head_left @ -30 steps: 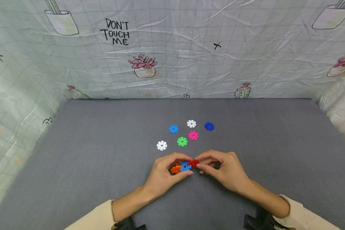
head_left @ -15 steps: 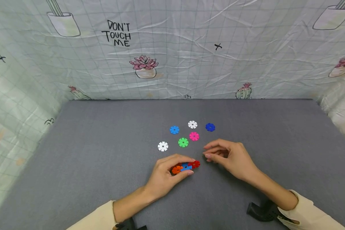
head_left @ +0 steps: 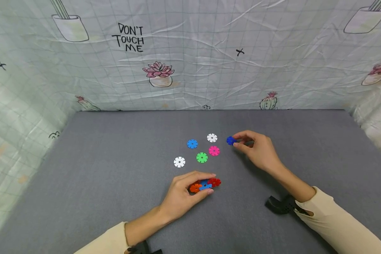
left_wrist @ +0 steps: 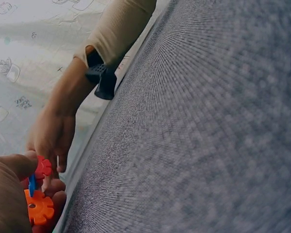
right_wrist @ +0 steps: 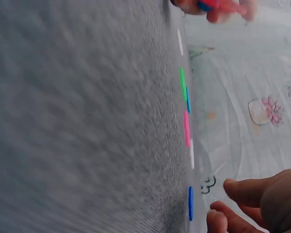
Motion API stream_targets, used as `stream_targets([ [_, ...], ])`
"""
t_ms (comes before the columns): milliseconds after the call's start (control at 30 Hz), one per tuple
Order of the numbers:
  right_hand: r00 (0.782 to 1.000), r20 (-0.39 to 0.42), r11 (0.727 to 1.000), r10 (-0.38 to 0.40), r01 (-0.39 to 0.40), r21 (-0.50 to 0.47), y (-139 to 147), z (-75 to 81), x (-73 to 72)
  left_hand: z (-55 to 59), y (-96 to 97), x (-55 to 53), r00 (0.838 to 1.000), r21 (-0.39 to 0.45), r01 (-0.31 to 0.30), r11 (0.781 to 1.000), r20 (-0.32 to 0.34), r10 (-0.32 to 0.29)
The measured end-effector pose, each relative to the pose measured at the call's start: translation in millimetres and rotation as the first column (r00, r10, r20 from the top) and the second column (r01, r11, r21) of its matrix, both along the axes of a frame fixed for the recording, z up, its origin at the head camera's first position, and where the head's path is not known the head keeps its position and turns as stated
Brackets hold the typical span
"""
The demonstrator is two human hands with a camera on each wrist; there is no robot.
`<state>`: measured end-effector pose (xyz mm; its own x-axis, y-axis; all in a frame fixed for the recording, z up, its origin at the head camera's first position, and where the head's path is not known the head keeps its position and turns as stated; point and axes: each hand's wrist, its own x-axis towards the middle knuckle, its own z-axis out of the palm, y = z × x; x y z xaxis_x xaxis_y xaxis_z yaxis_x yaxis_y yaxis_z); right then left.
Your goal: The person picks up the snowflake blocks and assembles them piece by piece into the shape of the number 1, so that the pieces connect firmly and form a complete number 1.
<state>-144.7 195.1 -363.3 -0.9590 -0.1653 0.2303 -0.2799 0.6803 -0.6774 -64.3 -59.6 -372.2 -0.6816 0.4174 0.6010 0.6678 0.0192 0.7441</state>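
Observation:
My left hand (head_left: 179,193) pinches a short chain of joined interlocking discs (head_left: 205,185) between thumb and fingers. Orange, light blue and red notched discs show in it; part is hidden by the fingers. In the left wrist view the orange disc (left_wrist: 40,209) and red disc (left_wrist: 44,167) stick out past the thumb. My right hand (head_left: 258,151) is over the dark blue disc (head_left: 230,140), fingertips overlapping its right edge in the head view. From the right wrist, that blue disc (right_wrist: 190,204) lies flat on the table, with thumb and fingers spread apart above it.
Loose discs lie flat on the grey table (head_left: 114,148): white (head_left: 212,138), light blue (head_left: 192,144), pink (head_left: 214,151), green (head_left: 201,157) and another white one to the left. A printed cloth (head_left: 197,53) hangs behind the table's far edge.
My right hand has let go of the chain's red end and moved away, forward and right, to the dark blue disc. The left hand keeps its hold in the same place.

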Motion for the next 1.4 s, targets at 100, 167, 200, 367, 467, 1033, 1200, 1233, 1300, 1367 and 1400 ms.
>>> stream_targets([
  [100,1.000,0.000,0.999,0.006,-0.006,0.044,0,-3.5,-7.6,-5.9,0.5,-1.4,1.000,-0.003,-0.010,1.000,0.002,0.010],
  [167,1.000,-0.008,0.998,0.013,-0.012,0.066,-1,-6.1,-12.0,-13.6,0.3,-3.8,1.000,-0.006,-0.016,1.000,0.000,0.016],
  [200,1.000,-0.013,0.997,0.015,-0.014,0.073,-1,-7.5,-14.0,-17.6,0.1,-5.0,1.000,-0.008,-0.019,1.000,0.000,0.019],
  [367,1.000,-0.021,0.996,0.009,-0.007,0.091,-3,-11.1,-21.0,-29.6,-1.4,-9.6,1.000,-0.021,-0.023,1.000,0.013,0.023],
  [467,1.000,-0.005,0.995,-0.005,0.005,0.098,-4,-10.2,-23.4,-30.3,-1.7,-10.7,1.000,-0.026,-0.021,0.999,0.017,0.021],
  [1033,1.000,-0.029,0.994,0.000,0.003,0.105,0,-8.4,-20.0,-28.7,-2.4,-11.6,0.998,-0.028,-0.057,0.998,0.020,0.058],
  [1200,1.000,-0.006,0.997,-0.004,0.004,0.077,2,-5.1,-12.8,-28.3,-2.0,-11.9,0.998,-0.019,-0.059,0.998,0.017,0.059],
  [1233,1.000,0.017,0.998,-0.004,0.003,0.070,2,-4.4,-10.5,-28.4,-2.1,-11.8,0.998,-0.019,-0.058,0.998,0.017,0.058],
  [1300,0.998,0.067,0.999,0.004,-0.007,0.048,1,-1.2,-3.9,-28.5,-2.4,-11.6,0.998,-0.019,-0.057,0.998,0.019,0.057],
  [1367,0.992,0.121,0.999,0.022,-0.025,0.022,0,1.8,3.2,-28.7,-2.9,-11.5,0.998,-0.019,-0.060,0.998,0.019,0.060],
  [1400,0.988,0.148,0.999,0.034,-0.035,0.003,0,3.4,6.7,-28.8,-3.2,-11.4,0.998,-0.021,-0.063,0.998,0.018,0.063],
])
